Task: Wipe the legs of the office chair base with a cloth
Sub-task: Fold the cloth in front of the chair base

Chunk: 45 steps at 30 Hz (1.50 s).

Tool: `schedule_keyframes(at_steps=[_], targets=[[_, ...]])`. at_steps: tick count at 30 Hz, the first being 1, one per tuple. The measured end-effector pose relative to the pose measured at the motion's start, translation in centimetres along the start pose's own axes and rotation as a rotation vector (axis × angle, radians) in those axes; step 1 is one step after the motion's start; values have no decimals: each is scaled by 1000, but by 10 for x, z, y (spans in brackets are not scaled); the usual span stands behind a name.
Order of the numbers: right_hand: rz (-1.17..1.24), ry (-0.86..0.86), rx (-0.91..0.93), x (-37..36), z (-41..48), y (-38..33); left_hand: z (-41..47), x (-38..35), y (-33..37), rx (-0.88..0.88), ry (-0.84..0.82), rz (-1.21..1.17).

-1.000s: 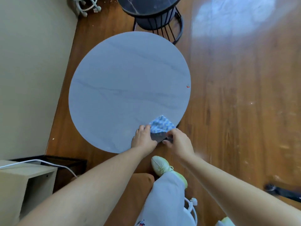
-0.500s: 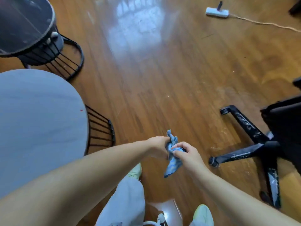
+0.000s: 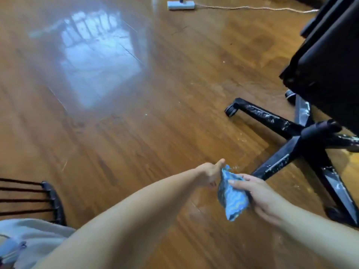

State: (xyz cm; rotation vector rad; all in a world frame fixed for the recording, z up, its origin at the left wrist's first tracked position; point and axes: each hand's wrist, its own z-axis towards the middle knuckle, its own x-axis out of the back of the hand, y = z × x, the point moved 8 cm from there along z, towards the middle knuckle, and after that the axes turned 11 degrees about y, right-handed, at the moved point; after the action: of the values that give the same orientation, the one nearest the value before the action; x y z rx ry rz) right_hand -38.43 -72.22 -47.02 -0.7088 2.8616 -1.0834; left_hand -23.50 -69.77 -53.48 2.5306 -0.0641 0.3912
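Note:
A blue patterned cloth hangs bunched between my two hands above the wooden floor. My left hand pinches its top corner. My right hand grips its right side with fingers wrapped around it. The black office chair base stands at the right, its legs smeared with white dust. The nearest leg ends just right of the cloth, apart from it. Another leg reaches left to a caster. The black seat hides the far legs.
A black wire table base sits at the lower left. A white power strip with its cord lies on the floor at the top. Glossy wooden floor fills the middle. My grey trouser leg shows at the bottom left.
The cloth was lifted off the round grey table by both hands. The view swung right toward the chair, and the hands with the cloth now sit closer to the chair base.

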Motion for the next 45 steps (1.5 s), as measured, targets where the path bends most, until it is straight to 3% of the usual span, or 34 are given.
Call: schedule_keyframes(at_steps=[2,7,11,14,17,22,28,34,37,42,45], targets=[[-42,53,48,28,22,8,19,-35,8,-73,6,-6],[-251,193,224,79,58,9,55,-96,36,-50,-90,-166],[-517,278,410,94,42,-14,33,-131,58,-49,-257,-450],[-591,81,450,83,8,-14,-7,-145,57,-73,-416,-551],[-706,-106,364,85,-18,-6,-14,-127,57,-156,-271,-552],[-839,334,641,156,-44,-39,-39,-113,63,-348,-93,-541],[-813,394,931,192,-93,-30,-101,-154,88,-559,-99,-358],[-668,623,1003,213,-109,-35,-127,-178,92,-453,-22,-450],[-668,615,979,214,-105,-31,-127,-167,92,-471,-14,-542],[-627,513,1138,201,-116,-30,-117,-161,92,-424,-20,-523],[-690,476,997,195,-97,-27,-110,-164,96,-395,-127,-608]])
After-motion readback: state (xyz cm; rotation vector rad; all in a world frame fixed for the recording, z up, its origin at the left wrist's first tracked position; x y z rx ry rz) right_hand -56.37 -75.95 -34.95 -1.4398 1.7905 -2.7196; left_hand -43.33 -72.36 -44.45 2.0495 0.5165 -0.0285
